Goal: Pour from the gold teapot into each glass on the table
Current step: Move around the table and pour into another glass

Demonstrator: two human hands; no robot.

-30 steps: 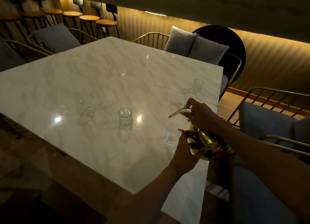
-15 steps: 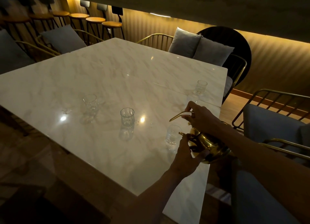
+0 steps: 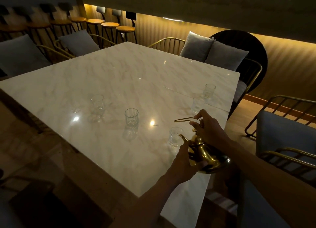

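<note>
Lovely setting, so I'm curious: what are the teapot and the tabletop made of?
The teapot looks like polished gold-coloured metal, going by its mirror-like glints; brass or plating, I cannot tell. The tabletop looks like glossy white marble with grey veins and lamp reflections, or possibly an imitation.

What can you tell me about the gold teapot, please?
The teapot looks like shiny polished gold metal, with a rounded belly, narrow neck, knobbed lid, curved spout and thin looped handle. It is tilted, spout towards the nearest glass, over the marble table near its edge. The right hand grips the handle; the left hand supports the body.
</note>
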